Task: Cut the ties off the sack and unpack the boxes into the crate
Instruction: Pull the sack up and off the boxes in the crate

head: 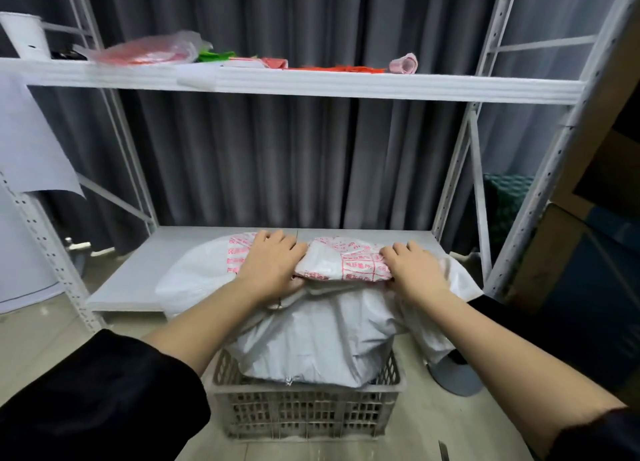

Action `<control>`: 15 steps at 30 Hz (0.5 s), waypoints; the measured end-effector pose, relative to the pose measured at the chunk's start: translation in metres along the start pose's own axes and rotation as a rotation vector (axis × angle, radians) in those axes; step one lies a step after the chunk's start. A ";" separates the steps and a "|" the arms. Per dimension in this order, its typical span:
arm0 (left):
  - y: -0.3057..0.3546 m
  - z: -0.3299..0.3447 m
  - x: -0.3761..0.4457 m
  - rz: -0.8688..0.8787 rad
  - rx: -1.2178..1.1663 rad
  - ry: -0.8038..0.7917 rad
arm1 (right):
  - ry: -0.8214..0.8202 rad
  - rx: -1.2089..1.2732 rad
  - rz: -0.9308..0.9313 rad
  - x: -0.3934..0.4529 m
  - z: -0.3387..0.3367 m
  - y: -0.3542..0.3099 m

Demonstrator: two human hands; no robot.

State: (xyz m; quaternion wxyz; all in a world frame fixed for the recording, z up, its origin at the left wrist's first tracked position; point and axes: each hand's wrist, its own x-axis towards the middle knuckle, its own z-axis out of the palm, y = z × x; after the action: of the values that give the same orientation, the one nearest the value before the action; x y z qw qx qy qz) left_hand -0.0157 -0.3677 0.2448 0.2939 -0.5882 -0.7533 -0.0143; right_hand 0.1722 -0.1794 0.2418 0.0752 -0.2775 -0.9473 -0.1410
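Observation:
A white woven sack [311, 339] with red printing lies across a grey plastic crate [304, 415] on the floor, its far end resting on the low white shelf [131, 273]. My left hand [273, 263] lies on the sack's upper part, fingers curled over a gathered fold. My right hand [412, 270] grips the bunched, red-printed part of the sack to the right. No ties or boxes show; the sack covers whatever is in the crate.
A white metal rack frames the scene, with an upper shelf [346, 86] carrying plastic bags and coloured packets. Grey curtains hang behind. Cardboard boxes [588, 252] stand at right. A grey round base [457, 377] sits on the floor right of the crate. A dark blade tip [443, 452] shows at the bottom edge.

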 end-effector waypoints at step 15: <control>0.002 0.021 -0.064 -0.757 -0.252 -0.685 | 0.343 0.412 -0.158 -0.018 -0.014 -0.033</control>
State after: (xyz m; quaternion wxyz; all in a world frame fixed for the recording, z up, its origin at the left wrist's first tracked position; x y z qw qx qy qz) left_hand -0.0144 -0.4159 0.1970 -0.0682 -0.2767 -0.9584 -0.0169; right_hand 0.1704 -0.2198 0.2438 0.2779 -0.1539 -0.9482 0.0043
